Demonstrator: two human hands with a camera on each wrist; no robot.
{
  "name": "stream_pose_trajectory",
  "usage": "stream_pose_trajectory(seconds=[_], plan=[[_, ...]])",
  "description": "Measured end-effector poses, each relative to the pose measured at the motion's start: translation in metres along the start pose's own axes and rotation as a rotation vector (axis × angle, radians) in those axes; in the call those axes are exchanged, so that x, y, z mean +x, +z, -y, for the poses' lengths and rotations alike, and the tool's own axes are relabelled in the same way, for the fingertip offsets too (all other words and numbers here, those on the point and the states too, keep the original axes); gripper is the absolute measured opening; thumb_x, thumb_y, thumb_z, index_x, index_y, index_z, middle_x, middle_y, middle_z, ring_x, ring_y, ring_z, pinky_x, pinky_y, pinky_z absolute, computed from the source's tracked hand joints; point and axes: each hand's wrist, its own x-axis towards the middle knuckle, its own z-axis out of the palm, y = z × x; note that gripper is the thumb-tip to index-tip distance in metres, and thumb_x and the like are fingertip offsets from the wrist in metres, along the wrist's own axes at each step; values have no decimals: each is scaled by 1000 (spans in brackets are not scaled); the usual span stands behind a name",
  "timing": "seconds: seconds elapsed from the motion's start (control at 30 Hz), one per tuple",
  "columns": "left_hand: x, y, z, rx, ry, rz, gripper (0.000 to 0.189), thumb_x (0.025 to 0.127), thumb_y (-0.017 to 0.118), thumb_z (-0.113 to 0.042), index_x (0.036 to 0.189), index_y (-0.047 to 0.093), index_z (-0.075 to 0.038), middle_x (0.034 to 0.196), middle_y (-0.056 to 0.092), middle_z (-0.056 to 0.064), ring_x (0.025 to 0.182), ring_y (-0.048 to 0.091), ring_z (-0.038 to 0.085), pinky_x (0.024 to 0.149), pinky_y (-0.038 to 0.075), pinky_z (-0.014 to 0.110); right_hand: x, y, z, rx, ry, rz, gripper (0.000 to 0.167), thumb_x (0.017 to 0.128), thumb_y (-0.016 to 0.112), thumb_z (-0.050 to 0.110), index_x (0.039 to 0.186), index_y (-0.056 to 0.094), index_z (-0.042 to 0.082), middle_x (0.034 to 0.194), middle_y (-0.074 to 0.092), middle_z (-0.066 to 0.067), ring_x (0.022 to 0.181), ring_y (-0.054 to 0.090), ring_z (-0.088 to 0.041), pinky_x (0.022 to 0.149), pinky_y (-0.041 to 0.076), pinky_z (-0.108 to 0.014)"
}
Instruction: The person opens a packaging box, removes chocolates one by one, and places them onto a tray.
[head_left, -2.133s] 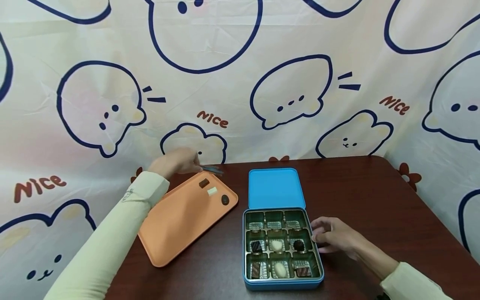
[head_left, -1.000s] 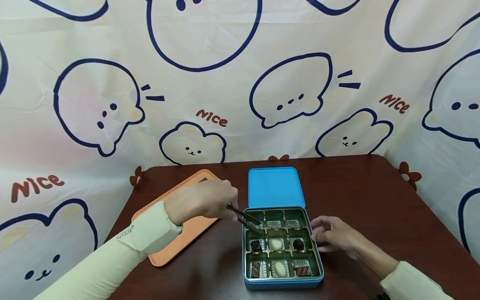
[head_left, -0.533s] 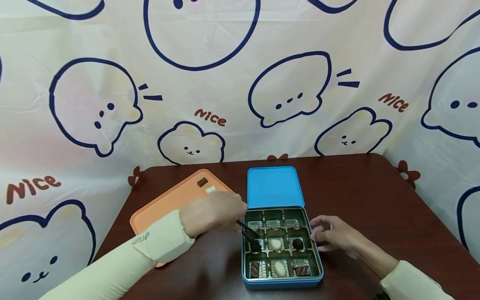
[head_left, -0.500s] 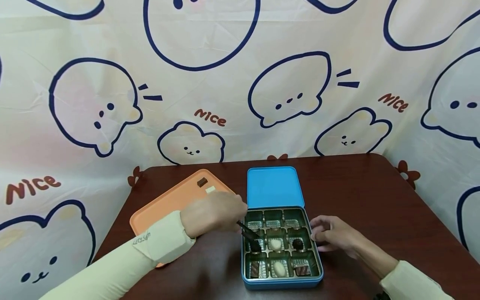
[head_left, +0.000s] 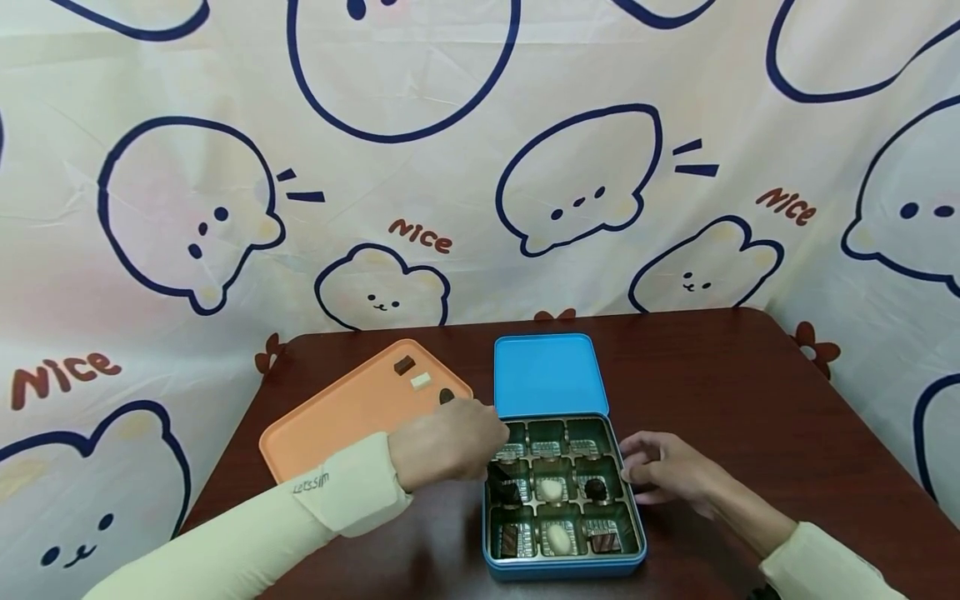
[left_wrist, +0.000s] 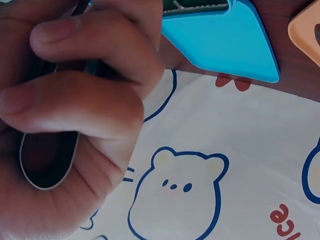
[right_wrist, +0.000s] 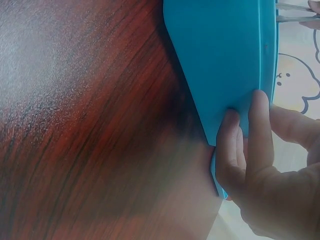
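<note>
My left hand grips tweezers, whose rounded end lies against the palm in the left wrist view. Their dark tips reach into the middle-left compartment of a blue tin, over a dark chocolate there; whether they grip it I cannot tell. Other chocolates sit in the middle and front rows: a white one, a dark round one, a brown bar, a white oval and a striped piece. The fingertips of my right hand touch the tin's right side, as the right wrist view shows.
The tin's blue lid lies folded back behind it. An orange tray stands left, bearing a brown chocolate, a white one and a dark oval one. A patterned cloth hangs behind the dark wooden table.
My left hand has come from beyond the tray's far edge to the tin's left side, bringing the tweezers into the middle-left compartment. My right hand has stayed at the tin.
</note>
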Motion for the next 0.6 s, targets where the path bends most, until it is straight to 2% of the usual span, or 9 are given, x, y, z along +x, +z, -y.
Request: stream_pose_trajectory(seconds=[0.2,0.4,0.6], plan=[[0,4,-3,30,19,-52,28,85,80,-22,63,63,-16,52,47,-3,48,45,9,45,35,22,-1,1,1,9,3,-2,48,92,61,1,134,44,-12,106,60,-18,91,65,-21,75,59,-41],[2,5,-1,78,59,-95,32,89,71,-13,60,59,-17,50,41,-3,45,37,9,43,28,22,-1,1,1,6,6,-4,48,92,61,0,135,44,-13,106,60,-18,92,65,-21,75,59,-41],[4,5,1,103,69,-77,16,89,72,-13,74,71,-17,52,46,-3,48,40,9,44,31,22,0,1,0,5,8,-12,47,92,61,0,135,44,-12,106,60,-18,92,65,-21,75,59,-42]])
